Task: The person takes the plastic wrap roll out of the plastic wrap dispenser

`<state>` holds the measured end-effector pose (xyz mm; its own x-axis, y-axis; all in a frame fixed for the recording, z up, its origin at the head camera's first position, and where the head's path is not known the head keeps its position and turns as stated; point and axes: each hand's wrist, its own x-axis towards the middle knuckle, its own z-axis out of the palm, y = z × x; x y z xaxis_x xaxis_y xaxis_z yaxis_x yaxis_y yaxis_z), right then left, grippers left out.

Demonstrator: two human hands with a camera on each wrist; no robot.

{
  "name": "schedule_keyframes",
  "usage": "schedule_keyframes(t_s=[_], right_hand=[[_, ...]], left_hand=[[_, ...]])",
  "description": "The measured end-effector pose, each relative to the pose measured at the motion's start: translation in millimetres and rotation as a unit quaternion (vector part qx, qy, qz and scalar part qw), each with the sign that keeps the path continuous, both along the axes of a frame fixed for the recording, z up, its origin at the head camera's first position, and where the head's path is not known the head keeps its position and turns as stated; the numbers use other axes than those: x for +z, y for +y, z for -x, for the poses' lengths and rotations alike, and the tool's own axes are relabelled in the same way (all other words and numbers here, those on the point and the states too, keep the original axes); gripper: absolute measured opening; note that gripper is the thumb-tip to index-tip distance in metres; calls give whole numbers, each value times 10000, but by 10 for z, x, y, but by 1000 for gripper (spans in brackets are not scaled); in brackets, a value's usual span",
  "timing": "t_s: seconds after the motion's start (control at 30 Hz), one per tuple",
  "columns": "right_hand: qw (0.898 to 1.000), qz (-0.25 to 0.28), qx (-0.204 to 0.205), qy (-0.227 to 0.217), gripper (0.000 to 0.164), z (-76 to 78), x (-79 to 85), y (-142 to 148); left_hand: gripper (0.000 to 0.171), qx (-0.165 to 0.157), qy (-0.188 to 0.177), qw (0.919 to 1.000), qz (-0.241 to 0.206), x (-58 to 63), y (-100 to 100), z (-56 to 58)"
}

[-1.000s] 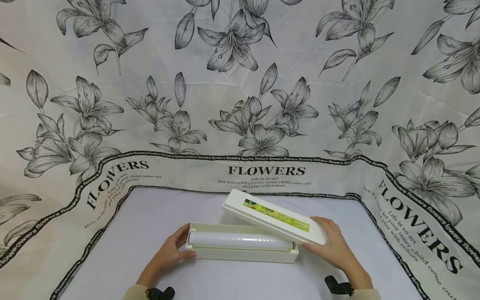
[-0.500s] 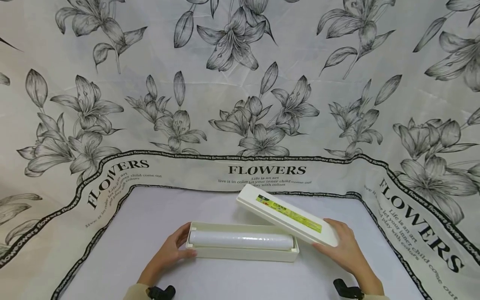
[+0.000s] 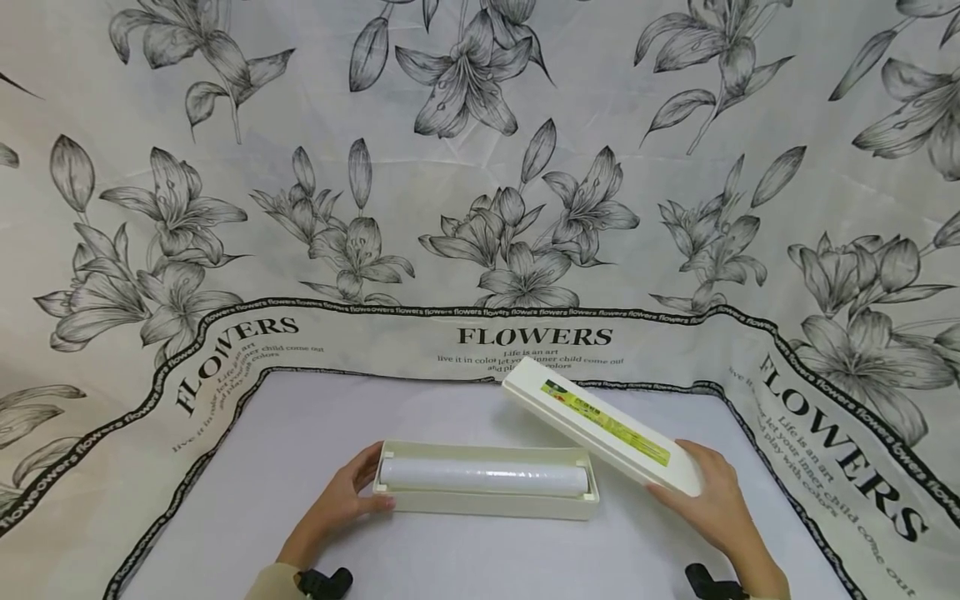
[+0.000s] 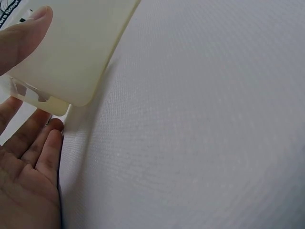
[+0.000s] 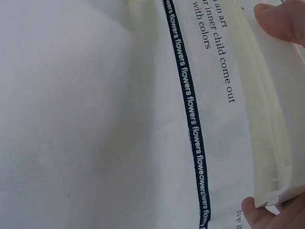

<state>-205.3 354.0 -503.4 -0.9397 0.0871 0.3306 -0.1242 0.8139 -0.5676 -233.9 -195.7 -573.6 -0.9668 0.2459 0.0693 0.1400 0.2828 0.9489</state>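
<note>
The lid point(image 3: 558, 410) has shifted farther right and now slants right of centre in the frame, its edge overlapping only the far right corner of the box point(image 3: 495, 505). So the roll point(image 3: 483, 476), lying in the box at lower centre on the tabletop point(image 3: 330, 408), shows along its whole length; the uncovering looks done. The left hand point(image 3: 347, 493), thumb and fingers parted, grips the box's left end; the right hand point(image 3: 711, 498), similarly spread, pinches the lid's right end.
</note>
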Motion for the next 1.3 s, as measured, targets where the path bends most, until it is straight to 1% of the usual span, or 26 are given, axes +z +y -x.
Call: schedule_keyframes(t_s=[0.2,0.43,0.6,0.83,1.17,1.3], right_hand=[[9998,75,-81,145,90,-40,-62,98],[9997,70,-226,-107,92,-71,-120,189],[9988,52,-397,-264,93,-143,-158,261],[9985,3,-541,-119,88,-202,-213,399],[9971,73,-761,-47,88,-286,-277,527],[9964,52,-841,-91,88,-309,-296,574]], left_hand=[[97,24,-34,10000,19,-1,-8,-4],[95,41,-32,10000,-5,-23,-3,6],[94,22,-17,10000,-1,0,5,-11],[95,-7,-16,10000,42,15,4,-11],[95,-41,26,10000,11,-19,-17,5],[94,-66,47,10000,7,-21,-19,-2]])
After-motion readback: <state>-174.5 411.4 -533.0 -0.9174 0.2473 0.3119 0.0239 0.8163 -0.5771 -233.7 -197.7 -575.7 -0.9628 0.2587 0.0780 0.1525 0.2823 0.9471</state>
